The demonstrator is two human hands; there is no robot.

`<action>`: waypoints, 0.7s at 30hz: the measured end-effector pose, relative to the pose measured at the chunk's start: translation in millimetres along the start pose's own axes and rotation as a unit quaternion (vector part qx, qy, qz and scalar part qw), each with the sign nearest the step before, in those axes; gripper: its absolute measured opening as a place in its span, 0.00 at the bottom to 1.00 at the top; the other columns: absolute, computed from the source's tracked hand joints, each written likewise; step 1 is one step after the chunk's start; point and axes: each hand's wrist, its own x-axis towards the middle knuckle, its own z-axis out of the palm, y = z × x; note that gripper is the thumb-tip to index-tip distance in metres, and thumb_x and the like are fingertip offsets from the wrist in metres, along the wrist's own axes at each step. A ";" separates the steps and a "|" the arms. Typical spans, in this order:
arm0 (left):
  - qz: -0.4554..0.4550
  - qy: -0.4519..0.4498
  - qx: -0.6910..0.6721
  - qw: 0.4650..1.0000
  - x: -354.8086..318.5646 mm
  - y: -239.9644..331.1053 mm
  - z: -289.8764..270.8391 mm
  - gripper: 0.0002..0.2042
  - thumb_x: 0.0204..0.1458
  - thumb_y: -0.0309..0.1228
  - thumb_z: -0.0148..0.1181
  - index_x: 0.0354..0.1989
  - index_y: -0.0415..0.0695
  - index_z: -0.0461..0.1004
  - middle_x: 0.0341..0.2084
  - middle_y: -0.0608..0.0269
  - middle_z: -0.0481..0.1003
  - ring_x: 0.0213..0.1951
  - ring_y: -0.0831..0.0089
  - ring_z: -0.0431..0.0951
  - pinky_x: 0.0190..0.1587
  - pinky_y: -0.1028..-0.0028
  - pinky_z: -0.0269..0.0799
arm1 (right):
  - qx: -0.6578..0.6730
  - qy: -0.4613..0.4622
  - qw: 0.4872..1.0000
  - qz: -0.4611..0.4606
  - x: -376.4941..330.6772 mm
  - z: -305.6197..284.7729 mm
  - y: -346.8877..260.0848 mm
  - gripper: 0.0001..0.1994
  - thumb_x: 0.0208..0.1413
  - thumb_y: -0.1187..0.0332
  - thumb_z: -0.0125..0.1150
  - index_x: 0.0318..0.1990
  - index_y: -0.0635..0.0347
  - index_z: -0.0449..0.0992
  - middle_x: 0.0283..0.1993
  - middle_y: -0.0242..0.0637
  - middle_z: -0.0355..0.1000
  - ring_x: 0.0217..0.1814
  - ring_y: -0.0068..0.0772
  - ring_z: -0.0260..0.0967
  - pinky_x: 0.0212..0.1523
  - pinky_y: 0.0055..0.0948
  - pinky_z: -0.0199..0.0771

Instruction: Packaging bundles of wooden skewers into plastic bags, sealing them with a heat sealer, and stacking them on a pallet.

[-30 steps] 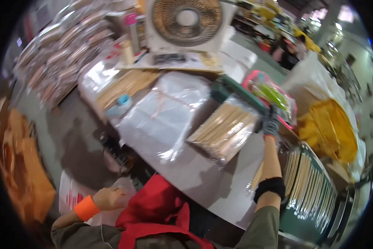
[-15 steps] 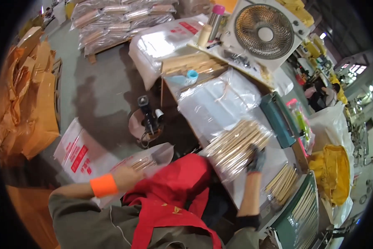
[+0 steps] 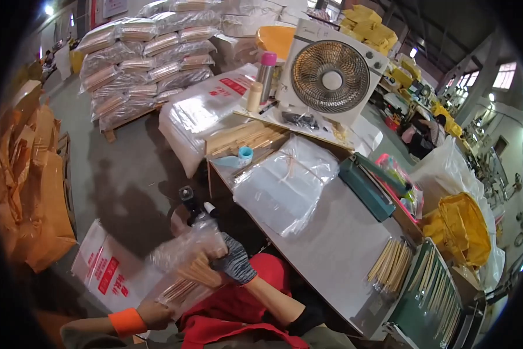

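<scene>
My right hand [image 3: 236, 263], in a grey knitted glove, grips a bundle of thin wooden chopsticks [image 3: 198, 270] in clear wrapping above my lap. Low on the left, my bare left hand [image 3: 156, 315] closes on the near edge of a clear plastic bag [image 3: 111, 269] with red print. More chopsticks [image 3: 177, 292] show through the film beside its fingers. The glossy film hides where bag and bundle meet. An orange band [image 3: 128, 323] circles my left wrist.
The grey table [image 3: 308, 256] bears a stack of clear bags [image 3: 281, 189], a green sealer [image 3: 369, 187] and loose chopsticks [image 3: 390, 264]. A green tray [image 3: 430, 299] adjoins its right side. A fan [image 3: 331, 78] stands behind. Orange sacks [image 3: 40, 192] lie left, packed bundles [image 3: 148, 55] farther back.
My right hand has carried the chopstick bundle from the tabletop leftward to the bag by my left hand. My left hand has moved lower and toward me. The view has shifted.
</scene>
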 end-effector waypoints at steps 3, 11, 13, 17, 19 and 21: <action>0.090 0.059 0.061 0.992 -2.7 -34.7 -0.1 0.05 0.46 0.27 0.53 0.28 0.40 0.74 0.25 0.44 0.74 0.31 0.51 0.75 0.35 0.60 0.70 | 0.409 -0.029 0.859 0.305 5.0 17.6 25.4 0.21 0.39 0.75 0.66 0.45 0.62 0.72 0.40 0.39 0.73 0.35 0.33 0.73 0.32 0.31 0.75; 0.124 -0.019 0.265 0.956 -35.0 -20.2 -81.5 0.14 0.45 0.33 0.52 0.42 0.47 0.73 0.24 0.62 0.75 0.26 0.61 0.77 0.28 0.64 0.73 | -0.286 -0.364 0.873 -0.151 10.7 100.3 70.6 0.22 0.40 0.62 0.62 0.46 0.61 0.74 0.40 0.47 0.75 0.44 0.41 0.73 0.47 0.35 0.71; 0.255 0.074 0.116 0.957 -2.7 -24.8 -43.9 0.09 0.43 0.39 0.54 0.21 0.47 0.72 0.18 0.59 0.75 0.22 0.59 0.78 0.26 0.59 0.74 | -0.435 -0.554 0.709 -0.029 -13.0 128.5 76.4 0.24 0.37 0.53 0.63 0.43 0.56 0.77 0.44 0.42 0.75 0.49 0.41 0.71 0.51 0.38 0.68; 0.252 0.039 0.020 0.967 1.9 -66.3 22.5 0.13 0.48 0.35 0.52 0.43 0.51 0.74 0.24 0.58 0.75 0.30 0.60 0.77 0.33 0.63 0.73 | -0.354 -0.564 0.740 -0.091 -63.9 176.1 116.0 0.21 0.38 0.56 0.61 0.40 0.55 0.79 0.44 0.39 0.75 0.51 0.42 0.70 0.49 0.42 0.69; 0.241 0.019 0.020 0.970 16.9 -53.4 9.9 0.12 0.47 0.33 0.53 0.41 0.50 0.74 0.25 0.56 0.75 0.31 0.59 0.77 0.34 0.62 0.72 | -0.338 -0.620 0.705 -0.068 -59.4 173.9 112.3 0.25 0.38 0.57 0.60 0.47 0.57 0.75 0.51 0.42 0.71 0.55 0.42 0.67 0.54 0.40 0.66; 0.214 0.004 0.027 0.976 12.9 -40.5 -6.0 0.10 0.47 0.31 0.53 0.39 0.49 0.73 0.26 0.54 0.75 0.32 0.58 0.76 0.36 0.61 0.71 | -0.295 -0.564 0.771 -0.014 -53.2 135.9 73.4 0.27 0.39 0.57 0.59 0.50 0.58 0.73 0.53 0.43 0.69 0.57 0.42 0.65 0.56 0.39 0.64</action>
